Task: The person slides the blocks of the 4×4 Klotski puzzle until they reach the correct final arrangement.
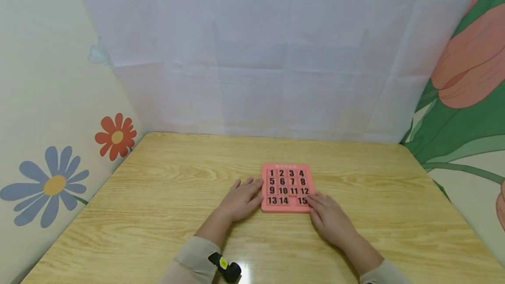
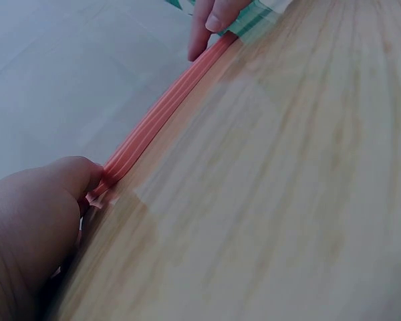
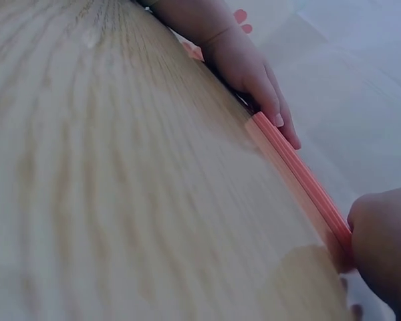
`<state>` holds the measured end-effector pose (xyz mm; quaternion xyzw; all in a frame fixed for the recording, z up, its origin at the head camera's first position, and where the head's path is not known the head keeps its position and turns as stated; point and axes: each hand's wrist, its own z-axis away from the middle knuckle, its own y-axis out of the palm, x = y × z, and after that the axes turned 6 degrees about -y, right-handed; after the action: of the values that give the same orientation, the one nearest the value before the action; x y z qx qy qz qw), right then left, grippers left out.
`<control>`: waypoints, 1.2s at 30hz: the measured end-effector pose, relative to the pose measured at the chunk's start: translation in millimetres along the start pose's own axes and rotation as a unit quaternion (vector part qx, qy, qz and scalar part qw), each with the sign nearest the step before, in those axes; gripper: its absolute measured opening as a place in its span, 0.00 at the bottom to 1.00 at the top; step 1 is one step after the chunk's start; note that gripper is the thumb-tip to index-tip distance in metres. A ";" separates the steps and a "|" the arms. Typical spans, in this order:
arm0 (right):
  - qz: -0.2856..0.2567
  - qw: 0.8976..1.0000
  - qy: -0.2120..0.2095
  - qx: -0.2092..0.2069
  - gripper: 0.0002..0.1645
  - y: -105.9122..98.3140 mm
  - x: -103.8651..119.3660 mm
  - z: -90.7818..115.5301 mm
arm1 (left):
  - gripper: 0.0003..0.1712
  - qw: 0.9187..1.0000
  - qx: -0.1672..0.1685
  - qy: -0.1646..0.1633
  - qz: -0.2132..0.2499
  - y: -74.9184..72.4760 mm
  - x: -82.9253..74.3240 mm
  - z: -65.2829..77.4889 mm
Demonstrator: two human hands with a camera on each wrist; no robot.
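Observation:
A pink sliding number puzzle (image 1: 286, 209) lies flat on the wooden table, its numbered tiles showing 1 to 15. In the bottom row a gap sits between tile 14 (image 1: 283, 200) and tile 15 (image 1: 302, 200). My left hand (image 1: 241, 198) touches the frame's left edge, fingers fairly straight. On the opposite side, my right hand (image 1: 332, 219) rests its fingertips on the right edge, one finger reaching tile 15. Both wrist views show the puzzle's ribbed side (image 2: 147, 124) low against the table, with a thumb near each end.
The wooden table (image 1: 158, 174) reaches back to a white sheet (image 1: 252, 56). Flower-printed cloth hangs at the left (image 1: 47, 78) and right (image 1: 469, 69). A black strap with a small device (image 1: 226, 266) is on my left sleeve.

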<state>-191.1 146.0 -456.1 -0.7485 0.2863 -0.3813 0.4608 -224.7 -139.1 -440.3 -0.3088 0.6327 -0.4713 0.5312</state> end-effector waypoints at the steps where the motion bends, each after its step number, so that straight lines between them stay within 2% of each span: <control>1: 0.001 1.000 -0.001 0.001 0.23 0.3 0.5 0.0 | 0.33 1.000 -0.001 0.000 0.000 0.3 0.2 -0.2; 10: 0.004 1.000 -0.001 0.007 0.24 3.0 6.7 -2.7 | 0.33 1.000 -0.002 0.002 -0.001 0.7 0.8 -1.3; 19: 0.005 1.000 -0.027 -0.005 0.23 6.9 14.1 -7.2 | 0.33 1.000 -0.003 0.005 0.002 0.9 0.8 -1.0; 36: -0.015 1.000 -0.019 0.001 0.23 6.1 16.2 -8.0 | 0.33 1.000 -0.002 0.007 0.008 1.2 1.1 -0.7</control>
<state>-189.4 127.1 -454.4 -0.7594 0.2663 -0.3742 0.4609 -225.5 -139.5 -441.9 -0.3017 0.6396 -0.4683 0.5296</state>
